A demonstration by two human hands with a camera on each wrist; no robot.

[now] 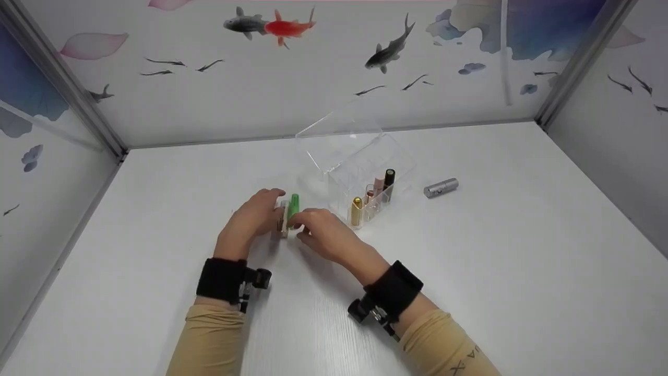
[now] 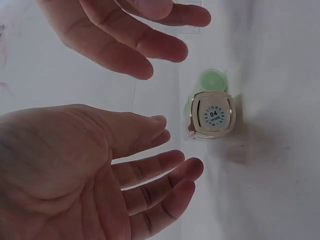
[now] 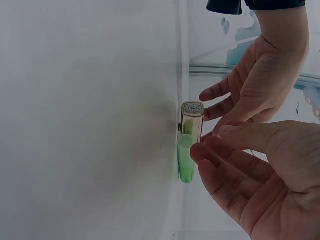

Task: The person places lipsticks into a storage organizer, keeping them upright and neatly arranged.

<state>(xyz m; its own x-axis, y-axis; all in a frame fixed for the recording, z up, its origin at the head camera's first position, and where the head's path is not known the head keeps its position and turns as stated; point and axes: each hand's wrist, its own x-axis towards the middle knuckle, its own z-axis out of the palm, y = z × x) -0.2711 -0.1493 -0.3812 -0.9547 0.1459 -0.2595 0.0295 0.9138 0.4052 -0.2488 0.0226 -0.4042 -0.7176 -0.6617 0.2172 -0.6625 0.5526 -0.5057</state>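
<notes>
A green tube [image 1: 294, 208] and a gold-edged lipstick tube [image 1: 284, 223] lie side by side on the white table. In the left wrist view the lipstick's square end [image 2: 214, 116] faces the camera and bears "04". My left hand [image 1: 254, 215] is at the left of the pair, its fingers loosely bent and spread apart in the left wrist view. From the other side my right hand [image 1: 327, 234] comes in, its fingertips right at the green tube. In the right wrist view its fingers [image 3: 220, 185] are relaxed and partly overlap the green tube [image 3: 185, 162].
A clear plastic box [image 1: 342, 190] with its lid [image 1: 339, 137] raised stands beyond my right hand. It holds a gold tube [image 1: 356, 211], a black tube [image 1: 389, 180] and pinkish ones between. A silver tube [image 1: 441, 188] lies to its right. Printed panels enclose the table.
</notes>
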